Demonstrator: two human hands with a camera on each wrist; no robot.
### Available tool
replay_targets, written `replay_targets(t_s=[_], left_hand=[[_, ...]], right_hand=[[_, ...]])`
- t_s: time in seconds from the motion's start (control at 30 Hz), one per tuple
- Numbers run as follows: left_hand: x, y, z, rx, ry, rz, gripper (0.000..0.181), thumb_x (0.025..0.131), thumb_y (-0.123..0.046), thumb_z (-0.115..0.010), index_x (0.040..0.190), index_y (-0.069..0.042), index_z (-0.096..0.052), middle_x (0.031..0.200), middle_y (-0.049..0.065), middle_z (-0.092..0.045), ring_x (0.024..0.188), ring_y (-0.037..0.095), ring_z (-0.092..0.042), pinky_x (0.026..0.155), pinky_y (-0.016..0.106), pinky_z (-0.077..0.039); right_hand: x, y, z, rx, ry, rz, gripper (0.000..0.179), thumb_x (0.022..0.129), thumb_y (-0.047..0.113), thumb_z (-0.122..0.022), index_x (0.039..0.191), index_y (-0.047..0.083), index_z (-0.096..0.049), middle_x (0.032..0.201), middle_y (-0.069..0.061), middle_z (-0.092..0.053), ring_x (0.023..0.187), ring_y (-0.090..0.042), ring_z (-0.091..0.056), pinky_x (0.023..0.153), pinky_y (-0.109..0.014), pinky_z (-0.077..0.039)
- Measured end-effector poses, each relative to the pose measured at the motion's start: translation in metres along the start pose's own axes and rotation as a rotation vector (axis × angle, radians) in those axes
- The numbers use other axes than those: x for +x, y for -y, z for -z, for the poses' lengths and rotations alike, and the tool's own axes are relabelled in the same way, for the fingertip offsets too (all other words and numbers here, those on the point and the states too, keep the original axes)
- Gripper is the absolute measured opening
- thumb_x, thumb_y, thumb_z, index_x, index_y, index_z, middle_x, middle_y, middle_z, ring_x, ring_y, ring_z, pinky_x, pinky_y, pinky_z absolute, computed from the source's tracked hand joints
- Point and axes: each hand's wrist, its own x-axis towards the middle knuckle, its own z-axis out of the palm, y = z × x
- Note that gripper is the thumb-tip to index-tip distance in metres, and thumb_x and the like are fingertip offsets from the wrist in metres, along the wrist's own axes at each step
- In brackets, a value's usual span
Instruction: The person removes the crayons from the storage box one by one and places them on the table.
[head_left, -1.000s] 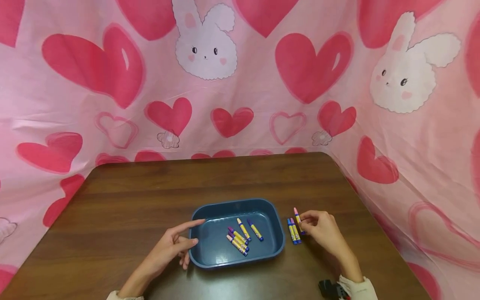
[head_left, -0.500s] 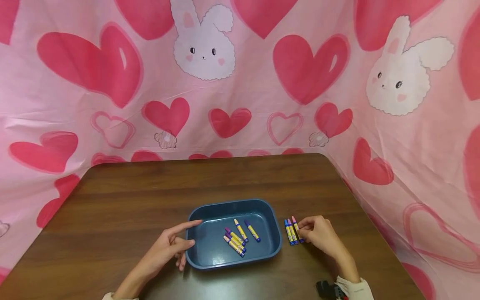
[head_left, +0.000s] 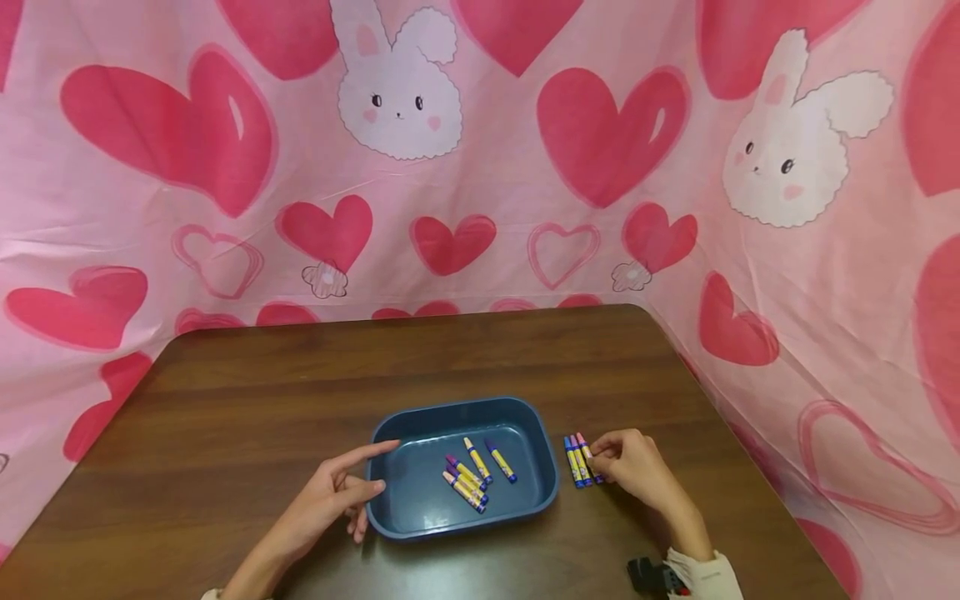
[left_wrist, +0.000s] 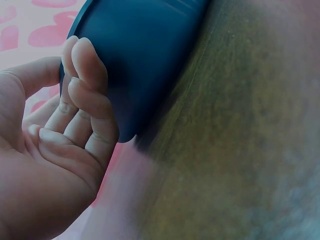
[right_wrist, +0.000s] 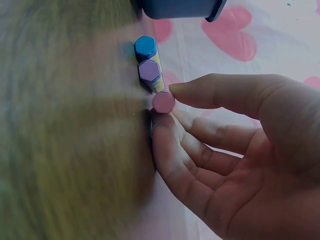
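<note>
My left hand (head_left: 330,492) holds the left end of a dark blue tray (head_left: 431,532), index finger and thumb over the rim, other fingers curled outside. In the left wrist view, the curled fingers overlap the tray's outer wall. To the tray's right, my right hand (head_left: 633,467) pinches a pink crayon (right_wrist: 163,102) between thumb and fingers, close over the table. Beside it lie a purple crayon (right_wrist: 150,71) and a blue crayon (right_wrist: 145,47), side by side. Inside the tray are several crayons with yellow wrappers, including a peach one (head_left: 463,492) and a dark purple one (head_left: 501,461).
The brown wooden table (head_left: 300,375) carries everything. A pink cloth (head_left: 405,192) with hearts and rabbits hangs behind and on both sides. A small black device (head_left: 651,575) sits by the right sleeve (head_left: 705,577).
My right hand has brought the pink crayon down and left, alongside the purple and blue ones. My left hand stays at the tray. The whole head view has shifted slightly.
</note>
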Motion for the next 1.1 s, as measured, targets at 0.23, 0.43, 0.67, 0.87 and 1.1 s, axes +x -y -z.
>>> replay_targets(t_s=[0.23,0.43,0.67,0.87,1.1], left_hand=[[-0.002,0.0,0.002,0.003,-0.006,0.006,0.055,0.102,-0.007,-0.054,0.152,0.0,-0.033,0.061,0.015,-0.063,0.048,0.022,-0.063,0.047,0.037,-0.055],[-0.004,-0.001,0.003,0.01,-0.023,0.05,0.054,0.103,-0.009,-0.053,0.153,-0.003,-0.034,0.062,0.011,-0.065,0.05,0.018,-0.063,0.05,0.034,-0.056],[-0.003,-0.001,0.004,0.001,-0.02,0.052,0.055,0.103,-0.01,-0.054,0.153,-0.002,-0.033,0.062,0.01,-0.066,0.05,0.017,-0.064,0.05,0.032,-0.056],[-0.003,-0.001,0.003,-0.005,-0.008,0.022,0.055,0.102,-0.008,-0.053,0.153,0.0,-0.033,0.062,0.012,-0.065,0.05,0.018,-0.063,0.048,0.032,-0.055],[0.0,-0.002,0.0,-0.014,-0.006,0.014,0.054,0.103,-0.007,-0.053,0.152,-0.001,-0.034,0.062,0.014,-0.065,0.05,0.018,-0.064,0.049,0.029,-0.055]], right_hand=[[0.003,0.0,-0.003,0.007,0.009,-0.013,0.01,0.082,0.009,-0.079,0.084,0.001,-0.073,0.07,-0.003,-0.069,0.055,-0.014,-0.062,0.052,-0.026,-0.054],[0.004,0.0,-0.006,0.014,0.018,-0.022,0.01,0.083,0.008,-0.078,0.085,0.0,-0.073,0.07,-0.003,-0.069,0.055,-0.015,-0.062,0.052,-0.027,-0.054],[0.002,0.002,-0.005,0.008,0.017,-0.025,0.01,0.083,0.008,-0.078,0.086,0.0,-0.073,0.071,-0.003,-0.069,0.056,-0.014,-0.062,0.053,-0.026,-0.054],[0.001,0.005,0.001,-0.052,-0.065,0.023,0.007,0.083,0.006,-0.076,0.089,0.003,-0.073,0.072,0.0,-0.068,0.062,-0.013,-0.063,0.057,-0.025,-0.052],[0.0,0.012,0.004,-0.15,-0.251,0.169,0.012,0.082,0.004,-0.077,0.094,0.002,-0.073,0.076,0.001,-0.067,0.07,-0.012,-0.062,0.064,-0.027,-0.053]])
